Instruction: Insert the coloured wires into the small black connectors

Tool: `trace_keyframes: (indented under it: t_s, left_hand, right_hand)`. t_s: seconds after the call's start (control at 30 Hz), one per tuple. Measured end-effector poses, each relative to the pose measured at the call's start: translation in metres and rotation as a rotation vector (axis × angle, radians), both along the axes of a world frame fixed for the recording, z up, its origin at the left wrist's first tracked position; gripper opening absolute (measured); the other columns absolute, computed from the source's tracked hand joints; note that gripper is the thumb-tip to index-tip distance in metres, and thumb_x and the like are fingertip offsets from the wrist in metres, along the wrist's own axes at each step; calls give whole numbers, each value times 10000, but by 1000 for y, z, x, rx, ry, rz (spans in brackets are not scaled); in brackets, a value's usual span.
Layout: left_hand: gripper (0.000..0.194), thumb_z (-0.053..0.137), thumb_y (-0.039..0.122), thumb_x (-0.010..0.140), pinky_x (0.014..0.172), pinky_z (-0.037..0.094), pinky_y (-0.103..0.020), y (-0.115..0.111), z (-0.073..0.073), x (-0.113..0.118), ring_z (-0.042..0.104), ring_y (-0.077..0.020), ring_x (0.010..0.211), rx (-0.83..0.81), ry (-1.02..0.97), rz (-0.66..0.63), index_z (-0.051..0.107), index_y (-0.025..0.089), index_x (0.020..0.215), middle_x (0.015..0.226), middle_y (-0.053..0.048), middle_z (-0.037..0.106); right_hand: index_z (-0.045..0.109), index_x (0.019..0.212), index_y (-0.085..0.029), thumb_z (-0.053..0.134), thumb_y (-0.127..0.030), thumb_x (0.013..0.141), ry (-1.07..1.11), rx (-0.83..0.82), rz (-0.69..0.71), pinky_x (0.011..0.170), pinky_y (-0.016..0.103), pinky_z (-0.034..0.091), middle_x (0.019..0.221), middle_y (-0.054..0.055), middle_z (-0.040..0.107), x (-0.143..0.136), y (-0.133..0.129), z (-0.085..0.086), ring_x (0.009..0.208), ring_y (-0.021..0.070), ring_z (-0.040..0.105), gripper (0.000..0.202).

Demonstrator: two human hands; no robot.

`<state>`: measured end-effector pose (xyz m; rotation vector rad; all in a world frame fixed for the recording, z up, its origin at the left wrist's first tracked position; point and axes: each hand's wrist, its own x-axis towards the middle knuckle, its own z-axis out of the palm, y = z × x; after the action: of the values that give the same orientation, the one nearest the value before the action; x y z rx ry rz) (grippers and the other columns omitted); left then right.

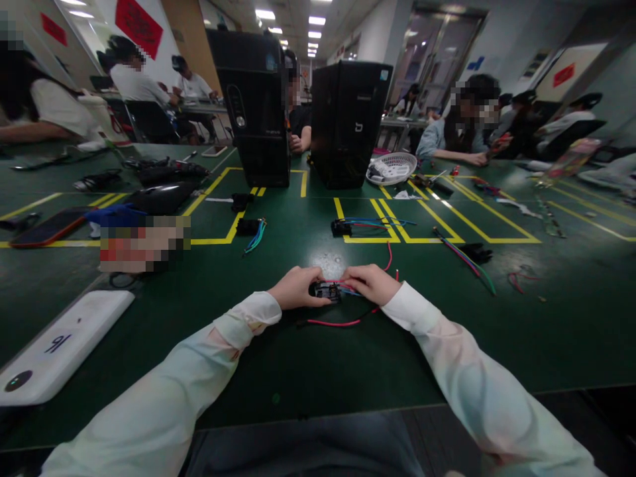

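Near the front middle of the green table, my left hand point(297, 287) grips a small black part point(328, 292) by its left side. My right hand point(371, 283) is closed at the other side, its fingers pinching thin red and blue wires point(349, 289) that run from the part. Red wire ends stick up behind the right hand. A loose red wire point(332, 323) with a black end lies just below the hands. Farther back are a black connector with blue and green wires point(251, 227) and another black connector with wires point(342, 227).
Two black computer towers point(258, 112) point(348, 126) stand at the back, with a white basket point(391, 168) beside the right one. A white device point(64, 344) lies at left. Coloured wires point(470, 260) lie at right. Several people sit beyond the green table point(258, 391).
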<state>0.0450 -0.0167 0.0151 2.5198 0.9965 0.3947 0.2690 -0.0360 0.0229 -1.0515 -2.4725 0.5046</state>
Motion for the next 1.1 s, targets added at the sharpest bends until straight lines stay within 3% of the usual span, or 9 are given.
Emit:
trace_keyframes:
  t_s: [0.27,0.37,0.53,0.67,0.77,1.0,1.1]
  left_hand:
    - [398,646,512,657,666,327,-255,4,-1,-1,522,-155,752,39,8,-68,501,175,809,826,13,543]
    - [386,662,492,644,661,330,-255,3,-1,0,521,-153,726,19,7,-36,510,176,806,798,17,551]
    - [351,678,447,636,665,342,-256,1,0,1,539,-157,724,-35,-5,4,546,175,814,794,11,585]
    - [406,678,454,637,654,342,-256,0,-1,0,530,-147,681,-44,-20,22,556,184,914,740,27,565]
    - [383,678,450,642,668,344,-261,0,-1,0,538,-155,719,-38,-26,1,557,180,885,781,17,573]
    - [403,653,514,649,722,353,-289,4,-2,-1,537,-195,849,25,0,-50,539,179,841,917,-20,555]
    - [400,651,514,648,714,353,-288,4,-3,-1,546,-191,826,25,8,-41,541,178,835,901,-16,567]
  right_hand:
    - [589,815,-172,470,-178,848,81,134,-242,609,205,374,670,8,589,-11,0,-8,609,111,530,123]
    - [596,803,-168,473,-173,846,71,127,-162,622,207,374,650,7,586,-9,0,-4,617,113,528,131]
    - [609,791,-158,489,-152,824,69,-19,-25,608,196,374,666,3,597,-1,-1,4,616,101,541,125]
    - [616,793,-158,500,-151,813,60,-62,-36,583,191,360,627,-11,576,0,-2,2,588,93,520,118]
    - [614,787,-160,514,-150,802,59,-42,-41,577,191,351,602,-21,562,-2,-1,-1,565,89,502,102]
    - [594,801,-169,491,-211,833,99,113,-270,599,209,358,666,10,599,-11,1,-11,592,111,519,115]
    - [593,832,-174,478,-185,828,84,107,-197,615,208,359,690,9,603,-9,0,-8,617,111,525,115]
